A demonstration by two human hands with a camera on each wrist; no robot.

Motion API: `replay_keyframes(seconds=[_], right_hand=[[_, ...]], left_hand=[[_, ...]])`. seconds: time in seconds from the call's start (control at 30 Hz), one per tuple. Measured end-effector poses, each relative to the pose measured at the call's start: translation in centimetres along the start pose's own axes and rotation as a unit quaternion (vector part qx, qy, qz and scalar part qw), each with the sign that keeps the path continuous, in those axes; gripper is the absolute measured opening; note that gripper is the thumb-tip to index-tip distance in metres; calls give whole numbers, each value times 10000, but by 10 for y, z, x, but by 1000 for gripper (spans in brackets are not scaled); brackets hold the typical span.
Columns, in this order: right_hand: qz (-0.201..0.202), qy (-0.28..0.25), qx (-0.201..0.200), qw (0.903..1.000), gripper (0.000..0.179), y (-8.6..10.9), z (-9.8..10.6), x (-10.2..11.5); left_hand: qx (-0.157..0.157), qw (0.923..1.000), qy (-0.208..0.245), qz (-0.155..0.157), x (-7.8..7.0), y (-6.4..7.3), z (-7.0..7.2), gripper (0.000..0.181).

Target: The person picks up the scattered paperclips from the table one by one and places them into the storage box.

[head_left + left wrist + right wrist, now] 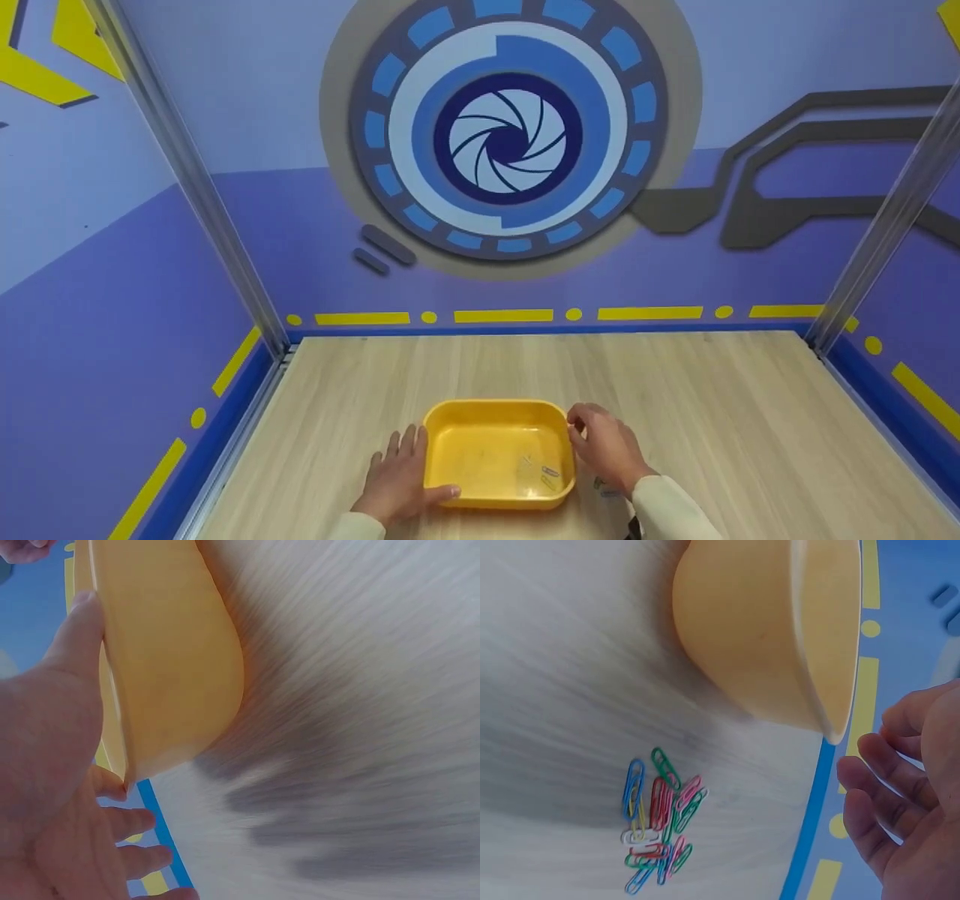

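A yellow plastic bin (480,457) sits on the wooden table, with a few paper clips (550,472) on its floor toward the right. Along its left side rests my left hand (397,476), fingers spread and straight, the thumb lying over the near rim. My right hand (606,446) is at the bin's right rim with its fingers bent and the thumb close to the index finger. Whether anything is between those fingertips is hidden. Below that hand, on the table, lies a loose pile of coloured paper clips (660,825), partly covered by the hand in the head view.
The wooden table (360,390) stretches behind and to both sides of the bin. Blue printed panels (247,225) stand at the back and sides, with metal posts (202,195) at the corners.
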State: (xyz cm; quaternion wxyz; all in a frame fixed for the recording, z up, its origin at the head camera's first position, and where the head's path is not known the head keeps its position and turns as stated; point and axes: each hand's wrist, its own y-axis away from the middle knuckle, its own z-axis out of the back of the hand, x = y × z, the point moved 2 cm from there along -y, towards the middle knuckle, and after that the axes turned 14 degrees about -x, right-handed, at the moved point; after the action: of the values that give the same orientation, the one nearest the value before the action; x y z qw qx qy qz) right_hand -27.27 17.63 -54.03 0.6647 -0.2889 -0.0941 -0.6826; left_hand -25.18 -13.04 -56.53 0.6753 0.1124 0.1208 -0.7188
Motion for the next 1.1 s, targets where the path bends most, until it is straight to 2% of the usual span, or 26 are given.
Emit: replay_keyframes(seconds=[0.23,0.5,0.7,0.83,0.93,1.1], right_hand=[[-67,157,-142,9998,9,-1,4,-10],[-403,77,221,9989,10,-1,7,-24],[-211,254,100,9994,10,0,10,-34],[-80,364,24,9993,10,0,12,-42],[-127,394,137,9990,11,1,11,-48],[-379,500,429,9971,9,1,8,-56]], left_hand=[[-2,9999,-121,84,-1,1,2,113],[-143,9998,-128,-13,0,2,2,114],[-221,9997,-120,-60,-1,1,2,114],[-161,9998,-117,3,-1,2,2,115],[-112,9998,-151,61,-1,3,2,115],[-212,9996,-185,-25,-1,2,2,112]])
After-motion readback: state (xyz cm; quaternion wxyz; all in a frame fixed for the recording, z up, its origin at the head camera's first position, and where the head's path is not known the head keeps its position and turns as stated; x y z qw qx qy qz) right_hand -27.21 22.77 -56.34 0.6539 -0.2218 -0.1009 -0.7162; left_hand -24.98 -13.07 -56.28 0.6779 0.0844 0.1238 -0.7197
